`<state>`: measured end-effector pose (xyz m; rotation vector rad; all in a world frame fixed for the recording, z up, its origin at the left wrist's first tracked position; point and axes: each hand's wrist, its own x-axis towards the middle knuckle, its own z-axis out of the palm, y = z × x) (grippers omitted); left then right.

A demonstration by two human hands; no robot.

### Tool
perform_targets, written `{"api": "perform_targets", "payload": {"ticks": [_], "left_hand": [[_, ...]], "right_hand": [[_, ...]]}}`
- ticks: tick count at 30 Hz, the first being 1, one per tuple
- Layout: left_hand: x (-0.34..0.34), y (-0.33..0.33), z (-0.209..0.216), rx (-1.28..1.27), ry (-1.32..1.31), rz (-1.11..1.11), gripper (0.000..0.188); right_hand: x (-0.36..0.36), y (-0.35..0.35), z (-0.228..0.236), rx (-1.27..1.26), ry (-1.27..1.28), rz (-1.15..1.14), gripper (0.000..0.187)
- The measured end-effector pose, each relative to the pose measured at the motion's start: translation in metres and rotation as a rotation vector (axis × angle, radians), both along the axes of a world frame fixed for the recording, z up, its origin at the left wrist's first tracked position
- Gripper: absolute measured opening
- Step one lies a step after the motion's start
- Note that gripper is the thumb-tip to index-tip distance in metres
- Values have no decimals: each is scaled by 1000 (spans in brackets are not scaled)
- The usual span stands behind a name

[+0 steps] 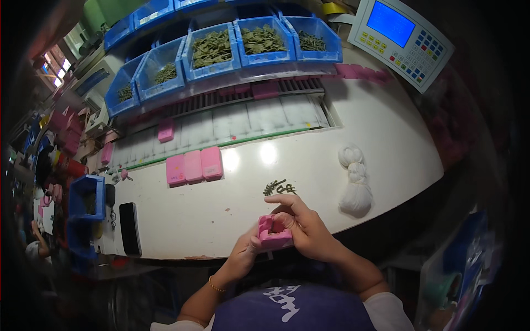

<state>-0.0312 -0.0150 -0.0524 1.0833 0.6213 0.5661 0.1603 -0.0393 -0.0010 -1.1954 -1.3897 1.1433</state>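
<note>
Near the table's front edge, my left hand (pixel 244 256) is closed around the side of a small pink block (pixel 275 240) with a hollow in its top. My right hand (pixel 310 230) reaches over from the right, thumb bent down into that hollow and forefinger arched above. A thin, dark bronze-coloured piece shows by the right fingertips; they partly hide it. Just beyond the hands lies a small pile of similar bronze-coloured metal pieces (pixel 274 188), loose on the white table (pixel 254 207).
Three pink blocks (pixel 193 166) stand side by side at left centre. A phone (pixel 130 229) lies further left, a knotted white bundle (pixel 355 194) at right. Blue bins (pixel 214 67) of metal pieces line the back, above a roller track (pixel 210 102). A keypad display (pixel 400 43) stands far right.
</note>
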Motion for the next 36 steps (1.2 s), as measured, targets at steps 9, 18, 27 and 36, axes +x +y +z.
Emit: {"api": "perform_targets", "payload": {"ticks": [9, 18, 27, 36], "left_hand": [[2, 5, 32, -474, -308, -126, 69], [15, 6, 27, -365, -127, 390, 53], [23, 8, 24, -131, 24, 443, 49], [17, 8, 21, -177, 113, 420, 63]], "right_hand": [[7, 6, 0, 312, -295, 112, 62], [-7, -14, -7, 453, -502, 55, 88], [-4, -7, -3, 633, -609, -137, 17], [13, 8, -19, 500, -580, -303, 15]]}}
